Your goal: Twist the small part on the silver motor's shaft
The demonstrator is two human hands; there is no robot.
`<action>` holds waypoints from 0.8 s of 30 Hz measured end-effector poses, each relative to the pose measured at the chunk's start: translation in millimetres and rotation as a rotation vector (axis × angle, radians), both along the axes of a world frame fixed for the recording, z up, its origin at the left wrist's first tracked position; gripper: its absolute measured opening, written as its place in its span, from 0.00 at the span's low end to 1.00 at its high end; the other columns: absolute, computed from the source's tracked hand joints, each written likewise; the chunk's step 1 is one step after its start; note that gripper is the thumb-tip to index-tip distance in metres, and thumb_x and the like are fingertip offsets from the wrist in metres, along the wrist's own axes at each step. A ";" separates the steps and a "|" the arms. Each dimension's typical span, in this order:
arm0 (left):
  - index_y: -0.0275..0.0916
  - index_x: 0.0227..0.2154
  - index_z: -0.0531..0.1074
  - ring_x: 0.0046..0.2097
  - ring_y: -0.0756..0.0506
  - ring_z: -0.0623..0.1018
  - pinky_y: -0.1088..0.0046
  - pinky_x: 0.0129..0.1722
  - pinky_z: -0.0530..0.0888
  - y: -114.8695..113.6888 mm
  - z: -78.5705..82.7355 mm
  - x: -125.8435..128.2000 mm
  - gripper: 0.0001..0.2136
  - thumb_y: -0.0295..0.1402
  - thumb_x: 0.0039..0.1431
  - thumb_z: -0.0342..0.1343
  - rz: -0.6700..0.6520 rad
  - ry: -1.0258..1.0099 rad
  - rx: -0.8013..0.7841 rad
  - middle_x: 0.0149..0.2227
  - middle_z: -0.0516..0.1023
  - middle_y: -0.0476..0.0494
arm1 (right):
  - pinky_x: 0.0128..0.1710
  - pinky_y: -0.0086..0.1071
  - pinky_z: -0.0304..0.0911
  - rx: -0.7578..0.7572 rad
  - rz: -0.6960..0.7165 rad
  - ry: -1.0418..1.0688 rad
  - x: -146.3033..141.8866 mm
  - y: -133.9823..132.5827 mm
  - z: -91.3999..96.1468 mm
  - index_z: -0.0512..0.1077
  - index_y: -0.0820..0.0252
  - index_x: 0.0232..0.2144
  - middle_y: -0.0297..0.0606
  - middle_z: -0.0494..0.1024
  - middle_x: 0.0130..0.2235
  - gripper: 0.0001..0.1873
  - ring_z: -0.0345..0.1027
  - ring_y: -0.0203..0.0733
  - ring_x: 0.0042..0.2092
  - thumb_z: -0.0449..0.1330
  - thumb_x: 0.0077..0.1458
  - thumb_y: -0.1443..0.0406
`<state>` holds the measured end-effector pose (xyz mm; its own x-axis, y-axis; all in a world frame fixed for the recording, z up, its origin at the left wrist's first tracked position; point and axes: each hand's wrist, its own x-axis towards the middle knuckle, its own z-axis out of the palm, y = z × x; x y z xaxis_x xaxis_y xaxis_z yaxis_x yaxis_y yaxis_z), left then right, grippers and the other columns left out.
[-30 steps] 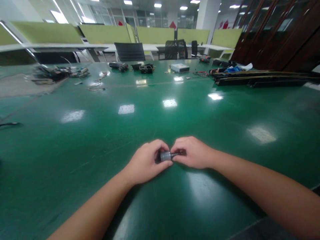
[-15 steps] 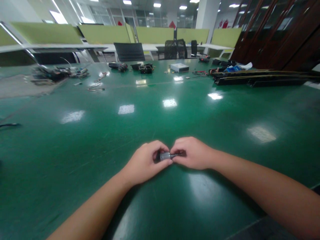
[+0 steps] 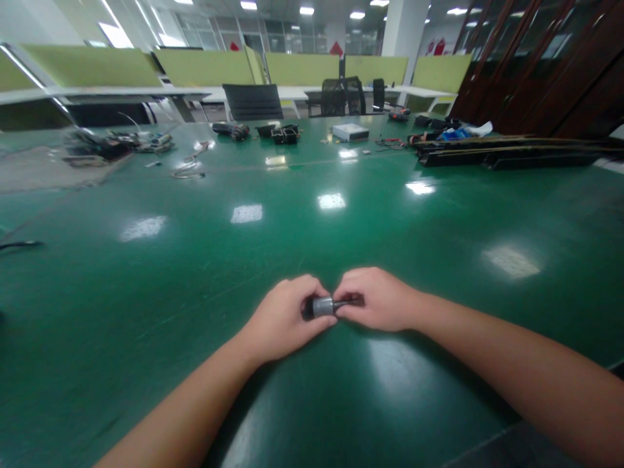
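Note:
Both my hands rest on the green table [image 3: 205, 247] near its front edge, knuckles together. My left hand [image 3: 285, 318] is closed round a small grey metal cylinder [image 3: 322, 306], of which only the right end shows. My right hand [image 3: 375, 299] pinches a thin dark piece [image 3: 347, 302] that sticks out of the cylinder's right end; most of that piece is hidden by the fingers. The two hands touch each other over the cylinder.
At the far side lie a white box [image 3: 350, 132], black parts [image 3: 285, 134], loose cables [image 3: 188, 168] and a heap of tools [image 3: 117, 143] at the left. Long dark bars [image 3: 507, 155] lie at the far right. Office chairs [image 3: 252, 101] stand behind the table.
Almost nothing has moved. A little more of the grey cylinder shows between my hands than before.

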<state>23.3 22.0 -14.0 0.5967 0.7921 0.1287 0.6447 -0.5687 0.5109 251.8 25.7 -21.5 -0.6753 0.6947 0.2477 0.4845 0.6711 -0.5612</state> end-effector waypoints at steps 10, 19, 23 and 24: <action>0.42 0.36 0.75 0.34 0.46 0.75 0.70 0.34 0.66 -0.9 -0.1 -0.2 0.10 0.39 0.55 0.66 0.005 0.002 -0.010 0.33 0.77 0.50 | 0.35 0.29 0.59 0.025 0.004 -0.027 2.5 0.0 3.8 0.79 0.62 0.36 0.35 0.77 0.32 0.05 0.67 0.36 0.34 0.65 0.56 0.68; 0.41 0.36 0.75 0.34 0.46 0.74 0.71 0.33 0.66 -1.9 1.9 0.7 0.10 0.40 0.55 0.65 0.009 0.011 -0.014 0.33 0.77 0.49 | 0.37 0.30 0.60 0.024 0.013 -0.079 8.2 0.5 5.2 0.79 0.61 0.37 0.36 0.78 0.34 0.05 0.68 0.37 0.35 0.64 0.56 0.68; 0.41 0.36 0.75 0.34 0.46 0.74 0.71 0.33 0.66 -2.1 3.3 0.0 0.10 0.40 0.55 0.65 0.008 0.007 -0.015 0.33 0.77 0.49 | 0.36 0.30 0.59 0.006 0.013 -0.100 10.3 0.7 8.5 0.78 0.61 0.36 0.36 0.77 0.34 0.05 0.68 0.37 0.35 0.63 0.56 0.68; 0.41 0.35 0.75 0.33 0.46 0.74 0.71 0.33 0.66 -2.2 3.4 -0.2 0.10 0.40 0.55 0.65 0.009 0.006 -0.014 0.32 0.77 0.49 | 0.36 0.30 0.59 0.002 0.011 -0.105 10.7 0.7 9.3 0.78 0.61 0.36 0.36 0.78 0.34 0.05 0.68 0.37 0.35 0.63 0.56 0.68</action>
<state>23.1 19.7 -10.6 0.5901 0.7992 0.1140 0.6530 -0.5556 0.5147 262.5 26.4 -12.2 -0.7053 0.6866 0.1767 0.5329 0.6778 -0.5065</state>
